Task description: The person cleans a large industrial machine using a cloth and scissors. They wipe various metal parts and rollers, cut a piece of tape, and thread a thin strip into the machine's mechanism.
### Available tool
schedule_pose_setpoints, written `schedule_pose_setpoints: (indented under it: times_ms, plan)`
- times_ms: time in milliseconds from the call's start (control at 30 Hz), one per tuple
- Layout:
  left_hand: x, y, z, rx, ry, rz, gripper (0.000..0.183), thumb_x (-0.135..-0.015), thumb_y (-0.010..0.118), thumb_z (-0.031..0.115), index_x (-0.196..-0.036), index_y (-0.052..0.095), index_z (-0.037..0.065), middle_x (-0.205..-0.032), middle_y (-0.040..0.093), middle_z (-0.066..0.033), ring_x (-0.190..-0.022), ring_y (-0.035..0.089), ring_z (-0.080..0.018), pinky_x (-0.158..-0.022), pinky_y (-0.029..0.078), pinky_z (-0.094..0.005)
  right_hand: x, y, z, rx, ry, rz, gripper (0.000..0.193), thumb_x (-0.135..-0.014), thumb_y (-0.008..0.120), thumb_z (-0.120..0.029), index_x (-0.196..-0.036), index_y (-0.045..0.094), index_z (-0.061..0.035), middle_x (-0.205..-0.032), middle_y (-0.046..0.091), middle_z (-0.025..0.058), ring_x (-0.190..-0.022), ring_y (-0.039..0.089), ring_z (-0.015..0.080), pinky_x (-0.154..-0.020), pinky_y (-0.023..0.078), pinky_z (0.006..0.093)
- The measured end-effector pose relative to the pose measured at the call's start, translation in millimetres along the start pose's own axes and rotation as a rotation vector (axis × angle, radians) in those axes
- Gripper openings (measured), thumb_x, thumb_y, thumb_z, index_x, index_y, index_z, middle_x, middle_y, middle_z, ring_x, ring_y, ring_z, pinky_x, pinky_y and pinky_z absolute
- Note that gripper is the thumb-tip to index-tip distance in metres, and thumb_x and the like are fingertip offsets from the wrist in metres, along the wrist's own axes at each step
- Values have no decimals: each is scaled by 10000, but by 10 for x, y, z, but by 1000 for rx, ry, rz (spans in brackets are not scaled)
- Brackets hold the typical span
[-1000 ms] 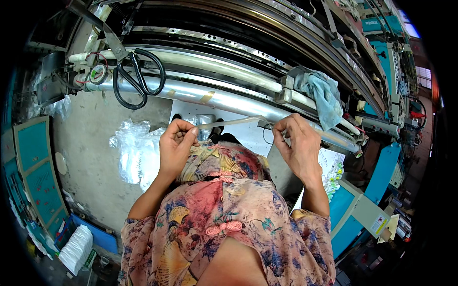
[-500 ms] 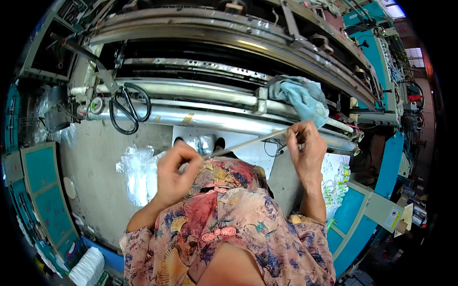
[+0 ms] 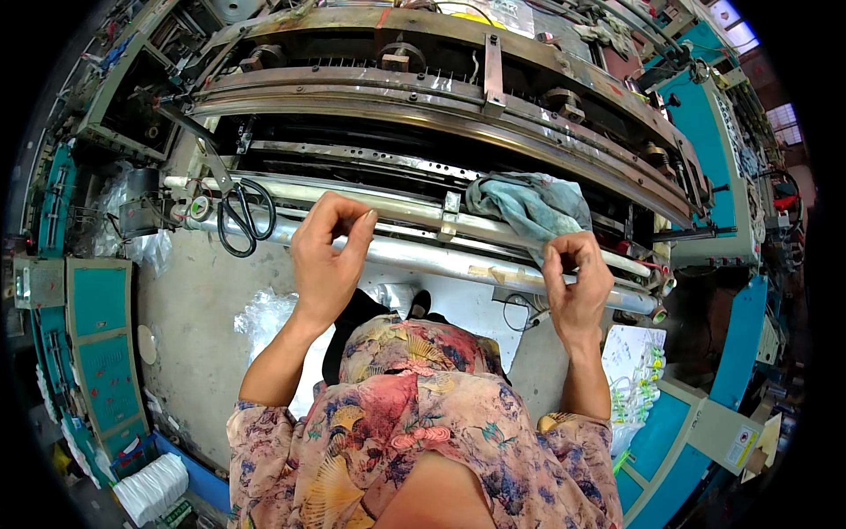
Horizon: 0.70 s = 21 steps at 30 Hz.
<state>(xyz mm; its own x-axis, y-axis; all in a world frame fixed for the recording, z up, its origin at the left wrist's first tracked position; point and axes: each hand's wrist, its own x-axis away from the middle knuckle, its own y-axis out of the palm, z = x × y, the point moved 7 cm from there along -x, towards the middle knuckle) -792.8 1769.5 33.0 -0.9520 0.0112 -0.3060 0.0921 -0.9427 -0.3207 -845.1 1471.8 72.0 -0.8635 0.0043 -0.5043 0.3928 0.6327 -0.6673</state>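
My left hand is raised in front of the shiny metal roller of a big machine, thumb and forefinger pinched together. My right hand pinches at the same roller farther right, just below a blue-grey rag. A thin tan tape strip lies along the roller and runs into my right fingers. Toward my left fingers it is too faint to follow. My flowered sleeves and top fill the lower middle.
Black-handled scissors hang on the roller at the left, beside a small tape roll. Clear plastic bags lie on the grey floor. Teal panels stand left, printed bags right, a white stack bottom left.
Both hands have risen from chest height to the roller and moved apart. The strip that hung stretched between them now lies against the roller.
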Motion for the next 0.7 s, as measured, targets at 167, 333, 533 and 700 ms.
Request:
schedule_pose_setpoints:
  times_ms: [167,333,533,700]
  plan:
    - [-323,123,68,-2,21,62,87,-942,710,76,-929,668,1,-817,622,2,-690,604,-57,-622,477,-197,-265,-44,71,56,-46,114,136,-861,715,29,-908,591,-1,-816,629,112,-652,605,219,-595,488,305]
    - [-633,269,51,67,84,99,112,-947,714,100,-934,679,-5,-778,634,14,-654,573,-42,-606,481,-196,-467,-46,156,116,-38,258,119,-862,722,11,-899,611,-12,-825,637,100,-662,611,215,-604,495,309]
    - [-831,367,61,47,109,130,111,-927,734,89,-893,678,0,-730,607,23,-618,515,-32,-556,409,-202,-576,-19,245,168,0,311,104,-856,741,-22,-878,640,-33,-799,644,72,-660,608,196,-602,493,306]
    - [-889,340,174,-38,159,180,99,-887,753,54,-858,680,-6,-729,606,14,-612,501,-36,-553,396,-210,-589,32,255,163,19,305,113,-843,749,-20,-875,642,-36,-798,645,64,-665,605,194,-602,488,305]
